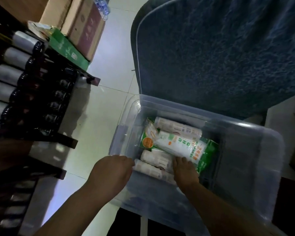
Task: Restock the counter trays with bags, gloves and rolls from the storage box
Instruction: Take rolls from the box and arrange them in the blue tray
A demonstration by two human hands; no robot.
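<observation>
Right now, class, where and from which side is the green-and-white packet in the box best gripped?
I'd pinch the green-and-white packet at its near end, coming from above: it lies flat atop the rolls, and the walls of the clear storage box block the sides.

**Open top, crowded left half**

The storage box (245,127) stands open from above. Rolls (177,128) and green packets (186,147) fill its left and middle floor, and the right part lies bare. A blue padded surface (211,57) rises along the far rim. On the left a dark bottle rack (41,99) juts out, with a strip of pale floor (95,125) between it and the box.
</observation>
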